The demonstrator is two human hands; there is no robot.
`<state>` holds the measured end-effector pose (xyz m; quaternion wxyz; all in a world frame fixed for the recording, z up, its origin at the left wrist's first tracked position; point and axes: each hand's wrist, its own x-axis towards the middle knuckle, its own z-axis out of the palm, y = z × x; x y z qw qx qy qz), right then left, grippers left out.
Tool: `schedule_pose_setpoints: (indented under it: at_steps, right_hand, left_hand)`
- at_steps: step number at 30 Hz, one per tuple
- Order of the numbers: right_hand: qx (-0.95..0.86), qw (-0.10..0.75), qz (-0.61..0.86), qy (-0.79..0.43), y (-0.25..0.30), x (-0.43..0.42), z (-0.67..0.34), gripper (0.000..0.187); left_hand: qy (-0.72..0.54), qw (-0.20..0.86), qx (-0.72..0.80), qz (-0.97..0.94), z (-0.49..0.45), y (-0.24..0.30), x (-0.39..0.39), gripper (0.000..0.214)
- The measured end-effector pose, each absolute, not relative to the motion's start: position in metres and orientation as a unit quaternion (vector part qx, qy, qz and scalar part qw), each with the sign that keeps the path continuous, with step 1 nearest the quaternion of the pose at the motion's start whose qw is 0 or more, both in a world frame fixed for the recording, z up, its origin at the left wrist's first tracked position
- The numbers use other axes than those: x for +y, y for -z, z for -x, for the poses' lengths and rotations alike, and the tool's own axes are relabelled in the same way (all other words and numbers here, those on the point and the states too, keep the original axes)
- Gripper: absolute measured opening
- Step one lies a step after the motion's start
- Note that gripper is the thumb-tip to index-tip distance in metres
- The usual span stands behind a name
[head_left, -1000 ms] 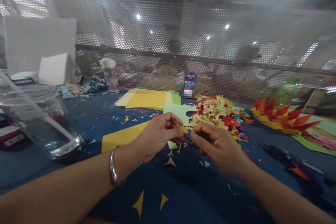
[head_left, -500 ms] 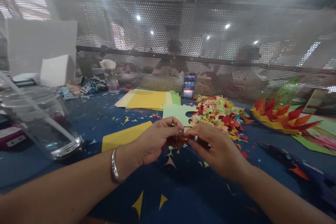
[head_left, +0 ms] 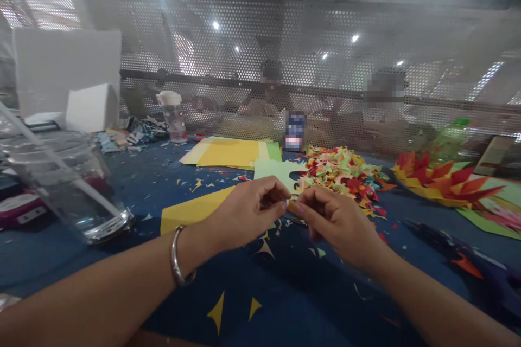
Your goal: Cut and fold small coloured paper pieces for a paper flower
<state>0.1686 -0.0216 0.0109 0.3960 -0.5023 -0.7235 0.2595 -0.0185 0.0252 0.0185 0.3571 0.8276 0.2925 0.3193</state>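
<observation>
A small yellow paper piece is pinched between the fingertips of both hands, in the middle of the view. My left hand, with a silver bangle on its wrist, is closed with thumb and forefinger at the piece's left edge. From the right, my right hand grips it between thumb and forefinger; its other fingers are curled. Just beyond the hands lies a pale green paper sheet with scalloped cut-outs. A heap of cut paper petals in red, orange, yellow, peach and green rises beside it.
Paper sheets are stacked behind; a yellow sheet lies left. A tilted clear cup stands far left. At right are an orange-red paper flower and a dark blue glue gun. A phone leans against the mesh screen.
My fingertips have parted slightly, and more of the yellow piece shows between them. My right hand has turned a little and its fingers are more curled. The view has shifted slightly.
</observation>
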Motion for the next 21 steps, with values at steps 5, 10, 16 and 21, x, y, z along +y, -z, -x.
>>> schedule_pose_setpoints:
  at_steps: [5, 10, 16, 21]
  right_hand:
    - [-0.719, 0.400, 0.497, -0.277, -0.010, -0.019, -0.171, 0.017]
    - [-0.714, 0.401, 0.497, -0.288, -0.008, -0.019, -0.173, 0.015]
    - [-0.730, 0.389, 0.494, -0.267, -0.008, -0.019, -0.174, 0.016]
    - [-0.743, 0.374, 0.493, -0.255, -0.008, -0.020, -0.174, 0.014]
  left_hand:
    - [-0.191, 0.206, 0.322, -0.904, 0.033, -0.021, 0.034, 0.028]
    - [-0.134, 0.179, 0.303, -0.926, 0.035, -0.016, 0.039, 0.024]
    - [-0.209, 0.254, 0.305, -0.894, 0.030, -0.016, 0.042, 0.019]
    - [-0.251, 0.351, 0.320, -0.843, 0.026, -0.015, 0.043, 0.014]
